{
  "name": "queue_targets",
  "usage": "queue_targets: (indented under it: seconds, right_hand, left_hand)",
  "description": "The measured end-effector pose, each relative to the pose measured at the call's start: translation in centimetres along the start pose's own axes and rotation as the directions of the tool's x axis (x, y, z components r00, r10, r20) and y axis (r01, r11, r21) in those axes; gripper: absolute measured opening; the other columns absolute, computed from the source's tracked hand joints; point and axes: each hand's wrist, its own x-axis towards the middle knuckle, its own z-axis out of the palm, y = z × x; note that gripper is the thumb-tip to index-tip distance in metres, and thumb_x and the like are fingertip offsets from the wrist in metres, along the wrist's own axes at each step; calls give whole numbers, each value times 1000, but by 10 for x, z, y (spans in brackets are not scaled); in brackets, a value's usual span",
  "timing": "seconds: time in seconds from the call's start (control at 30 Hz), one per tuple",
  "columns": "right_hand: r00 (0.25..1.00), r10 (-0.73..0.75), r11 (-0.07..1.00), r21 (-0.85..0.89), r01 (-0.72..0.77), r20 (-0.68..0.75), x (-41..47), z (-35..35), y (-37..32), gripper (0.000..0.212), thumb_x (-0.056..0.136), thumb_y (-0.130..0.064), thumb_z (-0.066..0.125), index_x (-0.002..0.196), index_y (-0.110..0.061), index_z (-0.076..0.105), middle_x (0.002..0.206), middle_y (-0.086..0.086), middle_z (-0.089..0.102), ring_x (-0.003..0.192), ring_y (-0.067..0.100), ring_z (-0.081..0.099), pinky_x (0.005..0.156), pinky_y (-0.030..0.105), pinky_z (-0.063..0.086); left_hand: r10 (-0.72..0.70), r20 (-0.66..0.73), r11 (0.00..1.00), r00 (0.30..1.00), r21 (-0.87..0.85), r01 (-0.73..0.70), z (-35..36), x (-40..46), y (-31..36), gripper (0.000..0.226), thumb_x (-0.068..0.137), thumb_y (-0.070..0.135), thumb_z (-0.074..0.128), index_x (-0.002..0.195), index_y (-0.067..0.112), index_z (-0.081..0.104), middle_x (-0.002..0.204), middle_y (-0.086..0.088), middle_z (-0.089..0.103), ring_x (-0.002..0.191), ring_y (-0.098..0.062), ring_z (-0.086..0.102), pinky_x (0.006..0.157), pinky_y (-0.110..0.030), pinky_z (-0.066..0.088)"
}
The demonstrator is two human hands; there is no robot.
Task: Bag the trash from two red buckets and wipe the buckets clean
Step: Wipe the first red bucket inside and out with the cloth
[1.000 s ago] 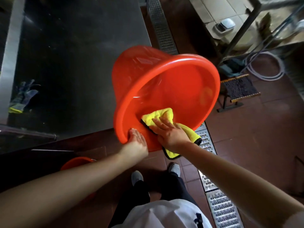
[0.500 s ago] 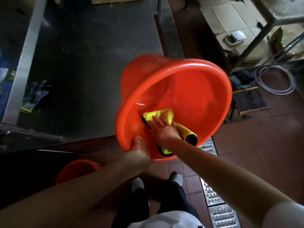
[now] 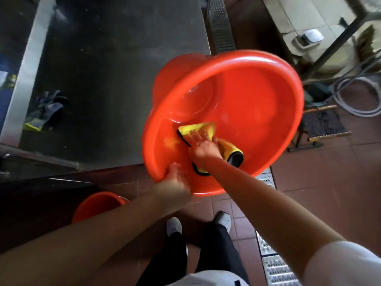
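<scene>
- Here the right hand [image 3: 203, 148] lies flat, fingers straight, pressing a yellow cloth [image 3: 198, 129] against the inner wall of the tilted red bucket [image 3: 257, 112].
- The left hand [image 3: 175, 178] grips the bucket's near rim, fingers curled over it.
- The bucket's base rests on a dark steel table [image 3: 115, 79].
- A second red bucket [image 3: 97, 205] stands on the floor, near left.
</scene>
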Motion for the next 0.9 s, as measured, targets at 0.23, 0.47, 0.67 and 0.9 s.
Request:
queue_targets:
  seconds: [0.23, 0.47, 0.67, 0.9]
  right_hand:
    - [995, 9, 1000, 7, -9, -101, -118, 8, -11, 58, 97, -40, 42, 154, -30, 32, 159, -3, 32, 148, 23, 20, 113, 51, 22]
    - [981, -166, 961, -206, 182, 96, -149, 4, 7, 87, 89, -79, 33, 158, -37, 0, 169, -3, -3, 155, 23, -4, 120, 54, 16]
    - [969, -208, 807, -536, 248, 135, -153, -34, 29, 84, 94, -56, 49, 161, -29, 6, 168, 6, 8, 154, 33, 10, 111, 45, 34]
    - [903, -429, 557, -791, 254, -11, -162, -61, 21, 50, 76, -30, 75, 126, -30, 70, 124, 4, 70, 110, 34, 67, 70, 36, 57]
  left_hand:
    - [-3, 15, 998, 1000, 70, 2, 0, -6, -6, 42, 65, 40, 73, 91, 8, 79, 83, -17, 74, 75, -32, 73, 70, -41, 60]
    - [124, 97, 967, 988, 211, -142, -4, -12, -20, 36, 86, 17, 53, 109, -5, 69, 99, -27, 71, 88, -38, 71, 80, -48, 57]
    - [209, 40, 974, 977, 86, -212, -4, -30, -54, 32, 89, 12, 45, 109, 3, 68, 102, -19, 72, 92, -32, 69, 90, -46, 51]
    - [76, 132, 987, 988, 133, -94, -1, -54, -96, 33, 95, 10, 44, 120, -1, 62, 113, -22, 67, 113, -40, 56, 114, -63, 13]
